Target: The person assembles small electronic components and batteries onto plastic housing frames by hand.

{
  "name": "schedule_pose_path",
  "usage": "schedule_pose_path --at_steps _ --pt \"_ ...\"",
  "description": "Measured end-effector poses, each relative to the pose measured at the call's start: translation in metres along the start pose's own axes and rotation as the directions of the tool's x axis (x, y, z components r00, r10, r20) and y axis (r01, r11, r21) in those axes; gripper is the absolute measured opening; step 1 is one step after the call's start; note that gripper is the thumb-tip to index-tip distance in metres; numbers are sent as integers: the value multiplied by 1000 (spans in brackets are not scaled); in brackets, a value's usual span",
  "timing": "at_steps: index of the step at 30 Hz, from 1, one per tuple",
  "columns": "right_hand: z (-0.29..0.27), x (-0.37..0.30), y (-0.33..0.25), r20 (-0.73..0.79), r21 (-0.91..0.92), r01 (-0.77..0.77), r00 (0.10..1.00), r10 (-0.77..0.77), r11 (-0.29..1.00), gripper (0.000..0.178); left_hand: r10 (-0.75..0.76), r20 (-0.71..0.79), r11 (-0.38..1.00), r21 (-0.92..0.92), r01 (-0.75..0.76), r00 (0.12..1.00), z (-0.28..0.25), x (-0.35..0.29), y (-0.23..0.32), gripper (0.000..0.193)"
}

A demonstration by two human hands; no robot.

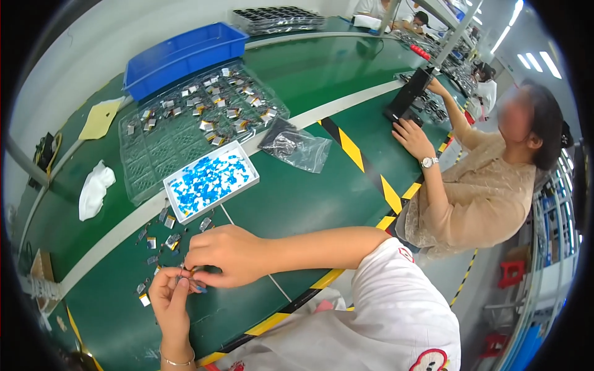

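Note:
My left hand and my right hand meet over the near left of the green table, fingertips pinched together. Between them is a small wired part with a blue end; the fingers hide most of it, so its exact kind is unclear. Just beyond my hands lie several small silver battery cells with yellow ends and thin leads, loose on the table. A white box of small blue pieces stands beyond my right hand.
Behind the box lies a clear compartment tray with more cells, beside a blue bin. A plastic bag, white cloth and yellow sheet lie around. At right, a co-worker handles a black device.

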State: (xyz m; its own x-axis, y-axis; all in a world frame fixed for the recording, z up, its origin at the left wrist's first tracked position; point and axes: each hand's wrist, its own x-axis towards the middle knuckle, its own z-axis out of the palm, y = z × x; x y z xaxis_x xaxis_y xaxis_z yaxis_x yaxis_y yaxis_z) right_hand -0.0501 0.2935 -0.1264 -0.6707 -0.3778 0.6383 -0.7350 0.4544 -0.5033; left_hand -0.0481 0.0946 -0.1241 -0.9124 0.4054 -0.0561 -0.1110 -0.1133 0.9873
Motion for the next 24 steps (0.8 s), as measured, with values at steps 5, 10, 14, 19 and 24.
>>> schedule_pose_path --at_steps 5,10,14,19,24 --pt "2 1 -3 20 244 -219 975 221 945 14 13 -2 997 73 -13 1000 6 2 -3 10" --pt "3 1 -2 93 346 -309 951 295 886 12 9 24 999 33 -10 1000 5 2 -8 11" --pt "8 -1 0 -41 233 -138 988 151 963 9 21 -10 999 46 -21 1000 3 0 -9 11" --pt "11 -10 2 -58 257 -145 985 165 955 10 7 33 999 34 -9 999 3 0 -13 11" --pt "16 -9 -4 2 363 -168 984 179 917 15 56 43 995 80 -60 997 0 -8 -17 14"
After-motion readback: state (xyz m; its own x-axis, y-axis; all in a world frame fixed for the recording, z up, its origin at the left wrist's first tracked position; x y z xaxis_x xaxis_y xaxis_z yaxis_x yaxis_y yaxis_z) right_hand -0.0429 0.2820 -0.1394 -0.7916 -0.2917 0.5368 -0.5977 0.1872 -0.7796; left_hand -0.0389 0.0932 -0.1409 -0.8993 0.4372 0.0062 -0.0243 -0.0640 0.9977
